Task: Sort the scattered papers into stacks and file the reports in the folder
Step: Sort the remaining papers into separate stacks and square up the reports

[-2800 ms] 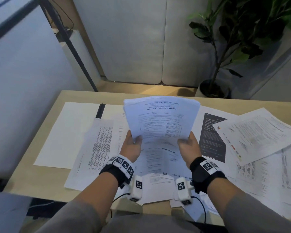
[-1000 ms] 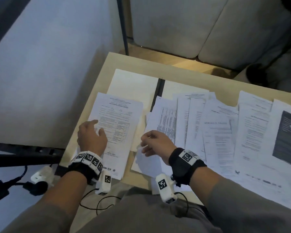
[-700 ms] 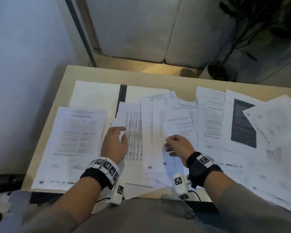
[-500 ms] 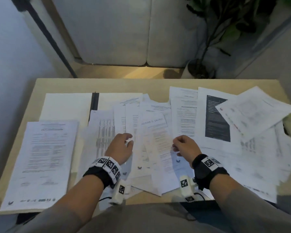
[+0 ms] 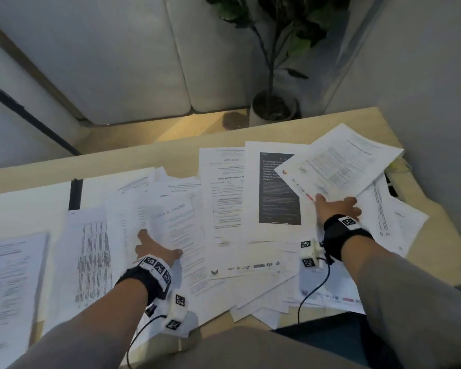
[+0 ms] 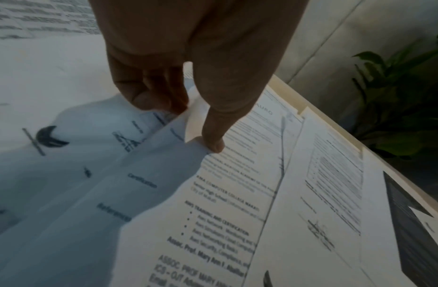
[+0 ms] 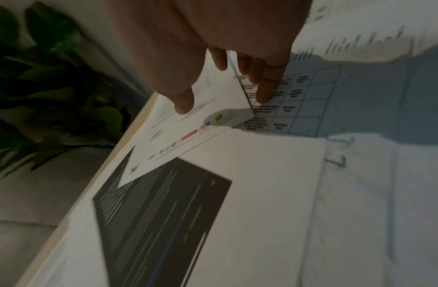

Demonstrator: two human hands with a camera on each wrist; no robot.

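Loose printed sheets cover the wooden table (image 5: 171,155). An open white folder (image 5: 32,206) with a black spine (image 5: 75,194) lies at the far left. In front of it sits a stack of reports (image 5: 8,283). My left hand (image 5: 157,243) (image 6: 188,124) pinches the raised edge of a sheet headed SAURO (image 5: 176,225) (image 6: 227,194), thumb on top and fingers curled beneath. My right hand (image 5: 336,206) (image 7: 225,99) reaches far right with fingers spread. It touches the near edge of a tilted sheet with coloured logos (image 5: 338,163) (image 7: 188,136).
A sheet with a dark panel (image 5: 278,187) (image 7: 158,213) lies just left of my right hand. More sheets overhang the table's near edge (image 5: 264,312). Behind the table stand a potted plant (image 5: 273,107) and a grey sofa (image 5: 117,62). A black pole (image 5: 30,118) runs at far left.
The report stack I held in both hands now lies at the left. My right hand has moved from the middle out to the tilted sheet at right. My left hand has taken the SAURO sheet's edge.
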